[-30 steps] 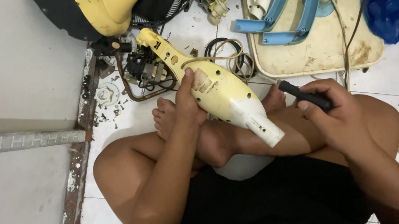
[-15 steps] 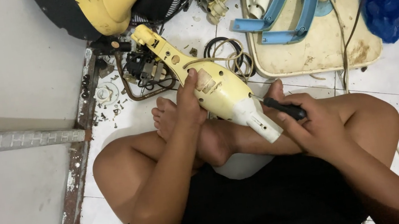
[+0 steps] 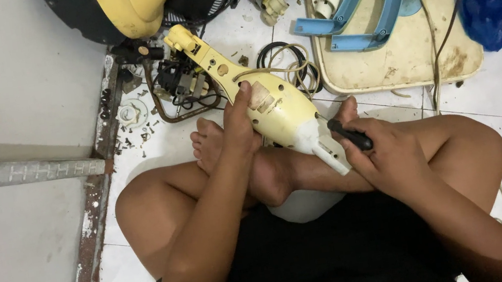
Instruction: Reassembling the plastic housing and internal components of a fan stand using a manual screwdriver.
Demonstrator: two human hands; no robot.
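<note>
Yellow plastic appliance housing (image 3: 272, 108), rigid and probably light, is resting across your crossed legs; your left hand (image 3: 241, 126) is clamping its thick middle while your right hand (image 3: 383, 152) is gripping a black-handled screwdriver (image 3: 348, 135) at its white nozzle end.

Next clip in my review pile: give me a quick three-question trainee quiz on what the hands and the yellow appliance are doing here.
1. True or false: the left hand grips the yellow appliance body from its left side.
2. What does the right hand hold? A) a black-handled screwdriver B) a blue plastic bag C) a coil of cable
3. Fill in: the appliance's white nozzle end rests over the person's crossed ____.

Key
1. True.
2. A: the black-handled screwdriver is in the fist, its tip meeting the appliance near the white end; the tip itself is too small to make out.
3. Legs; the bare feet lie just under the appliance.
</note>
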